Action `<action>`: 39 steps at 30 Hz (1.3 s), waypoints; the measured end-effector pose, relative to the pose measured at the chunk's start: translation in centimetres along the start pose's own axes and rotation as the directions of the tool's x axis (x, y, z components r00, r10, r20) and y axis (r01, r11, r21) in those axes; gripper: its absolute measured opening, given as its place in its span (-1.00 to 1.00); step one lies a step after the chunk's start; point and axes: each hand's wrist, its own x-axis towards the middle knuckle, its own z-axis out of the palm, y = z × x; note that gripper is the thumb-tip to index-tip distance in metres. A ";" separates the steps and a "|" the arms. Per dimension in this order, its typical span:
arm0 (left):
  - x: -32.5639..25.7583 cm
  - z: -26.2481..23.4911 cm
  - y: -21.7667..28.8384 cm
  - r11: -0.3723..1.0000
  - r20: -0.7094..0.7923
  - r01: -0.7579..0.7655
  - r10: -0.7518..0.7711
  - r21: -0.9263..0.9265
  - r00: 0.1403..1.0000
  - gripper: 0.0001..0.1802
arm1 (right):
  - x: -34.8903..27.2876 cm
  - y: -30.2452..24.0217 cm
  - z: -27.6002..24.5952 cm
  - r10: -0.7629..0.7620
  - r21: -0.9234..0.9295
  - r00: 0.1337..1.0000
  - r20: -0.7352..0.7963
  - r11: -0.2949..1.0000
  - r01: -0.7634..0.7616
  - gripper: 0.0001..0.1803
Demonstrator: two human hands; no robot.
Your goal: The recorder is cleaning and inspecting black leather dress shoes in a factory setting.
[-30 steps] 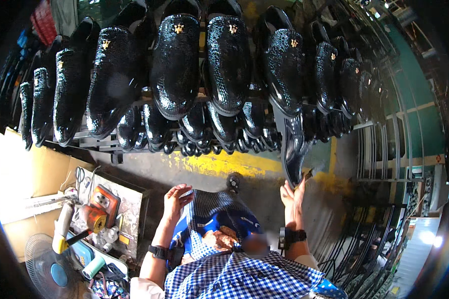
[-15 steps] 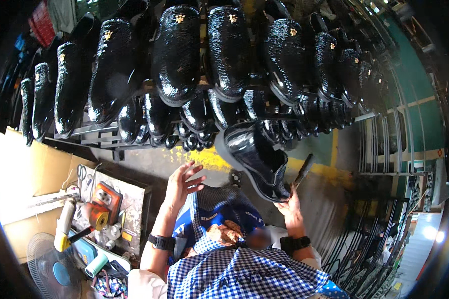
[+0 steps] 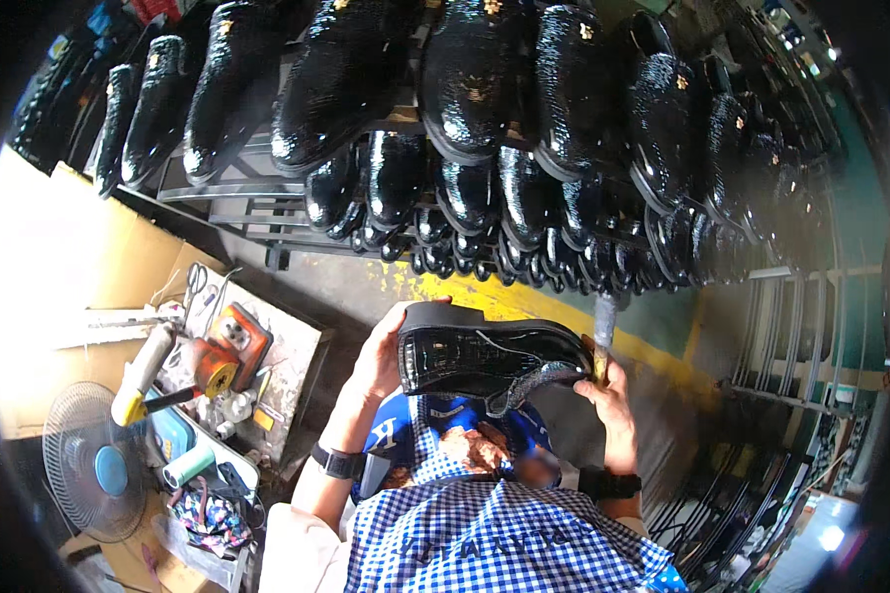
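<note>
A glossy black shoe lies sideways between my hands, its thick sole uppermost and its heel end toward the left. My left hand is closed around the heel end, fingertips over the sole's edge. At the other end my right hand grips the shoe, and a slim hand tool also sticks up from its fingers. The tool is yellowish near the fingers and grey at its upper end; its kind is unclear.
Ahead, a metal rack holds rows of glossy black shoes. To the left, a worn bench carries scissors and an orange socket box. A fan stands near it. Metal frames line the right side.
The shoe has swung from the right to lie across in front of me, sole up. My left hand, free before, now holds its heel end. My right hand keeps the shoe and tool.
</note>
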 end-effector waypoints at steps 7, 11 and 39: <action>0.4 0.9 -0.6 0.999 0.005 -0.009 0.009 0.053 1.000 -0.44 | -0.6 1.4 -1.2 -0.097 -0.255 0.995 0.036 0.961 0.103 -0.13; 0.3 -0.1 -0.6 1.000 -0.100 0.010 -0.009 0.009 0.995 -0.58 | -1.0 0.4 0.2 0.051 -0.299 0.997 -0.057 0.952 -0.066 -0.19; 0.0 3.4 -5.5 0.854 -0.187 0.129 -0.038 0.504 0.982 -0.22 | -3.6 0.6 4.3 -0.357 -0.233 0.886 -0.296 0.927 0.295 -0.34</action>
